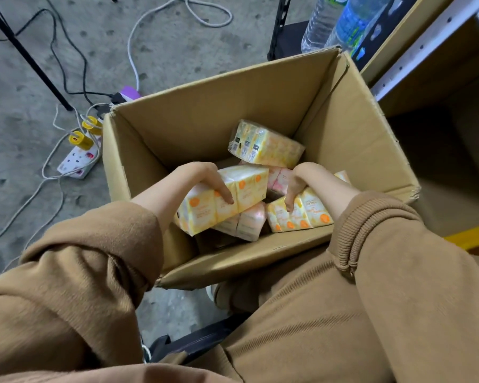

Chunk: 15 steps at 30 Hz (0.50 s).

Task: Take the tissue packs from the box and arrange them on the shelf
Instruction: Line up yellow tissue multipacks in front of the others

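Observation:
An open cardboard box [205, 111] stands on the floor with several yellow and pink tissue packs inside. My left hand [205, 181] is closed around a yellow tissue pack [246, 186] held tilted above the others. My right hand [302, 183] grips another yellow tissue pack [307, 217] near the box's front right corner. A third yellow pack [266, 145] leans against the far wall of the box. Pink packs [246, 225] lie underneath. The shelf [440, 64] rises at the right, its low compartment dark.
A white power strip [78, 158] with yellow plugs and loose cables lies on the concrete floor left of the box. Water bottles [332, 20] stand on a black rack behind the box. A black stand leg crosses the top left.

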Tool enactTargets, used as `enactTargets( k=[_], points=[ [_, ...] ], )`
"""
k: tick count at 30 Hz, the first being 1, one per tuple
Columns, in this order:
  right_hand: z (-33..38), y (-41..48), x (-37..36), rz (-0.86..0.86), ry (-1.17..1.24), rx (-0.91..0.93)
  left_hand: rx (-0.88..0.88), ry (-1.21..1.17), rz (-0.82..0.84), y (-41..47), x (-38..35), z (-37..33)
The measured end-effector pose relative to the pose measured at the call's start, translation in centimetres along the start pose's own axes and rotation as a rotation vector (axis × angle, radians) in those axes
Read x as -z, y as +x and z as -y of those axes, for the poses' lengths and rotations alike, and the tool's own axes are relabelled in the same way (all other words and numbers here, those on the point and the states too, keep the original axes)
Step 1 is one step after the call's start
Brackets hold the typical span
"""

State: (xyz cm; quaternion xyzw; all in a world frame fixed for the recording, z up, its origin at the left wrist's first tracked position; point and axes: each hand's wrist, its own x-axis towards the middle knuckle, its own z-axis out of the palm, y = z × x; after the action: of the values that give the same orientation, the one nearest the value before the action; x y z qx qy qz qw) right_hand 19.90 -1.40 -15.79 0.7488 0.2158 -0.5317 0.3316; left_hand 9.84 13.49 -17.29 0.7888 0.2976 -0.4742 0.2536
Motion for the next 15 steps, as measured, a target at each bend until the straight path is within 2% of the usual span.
enactTargets(
  k=[8, 15],
  points=[
    [-3.2, -5.7, 0.8, -0.092, 0.064, 0.021, -0.086, 0.106, -0.057, -2.8, 1.3, 0.6],
    [-7.3, -13.8, -0.9, -0.442, 0.214, 0.084, -0.196, 0.16, -0.135, -8.1, 3.4, 0.8]
  ],
)
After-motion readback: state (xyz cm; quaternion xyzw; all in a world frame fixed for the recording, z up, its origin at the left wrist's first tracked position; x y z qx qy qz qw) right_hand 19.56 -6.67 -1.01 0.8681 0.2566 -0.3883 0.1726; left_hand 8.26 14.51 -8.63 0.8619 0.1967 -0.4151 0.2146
